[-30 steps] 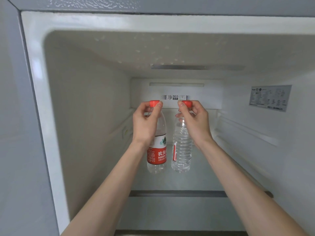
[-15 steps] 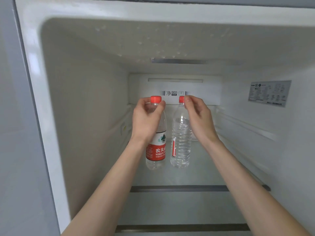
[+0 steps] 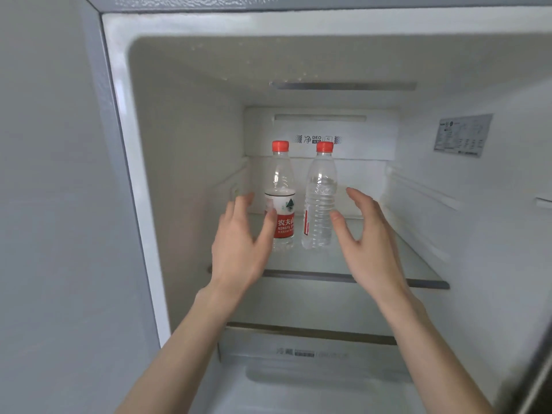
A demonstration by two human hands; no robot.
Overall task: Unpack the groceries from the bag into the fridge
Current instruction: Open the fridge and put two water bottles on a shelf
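Two clear water bottles with red caps stand upright side by side on the fridge's top glass shelf [image 3: 373, 258]. The left bottle [image 3: 282, 186] shows a red and white label; the right bottle [image 3: 320, 201] shows mostly ribbed clear plastic. My left hand [image 3: 242, 243] hovers in front of and left of the left bottle, fingers spread and empty. My right hand [image 3: 366, 240] hovers to the right of the right bottle, fingers spread and empty. Neither hand touches a bottle. The grocery bag is out of view.
The fridge cavity has white walls, a vent panel [image 3: 321, 138] at the back and a sticker [image 3: 461, 134] on the right wall. A second glass shelf [image 3: 310, 333] lies below, with a drawer [image 3: 310, 354] under it. The grey cabinet side [image 3: 53, 204] fills the left.
Both hands have let go of the bottle caps and drawn back and down, opening their fingers. The two bottles stay standing on the top shelf.
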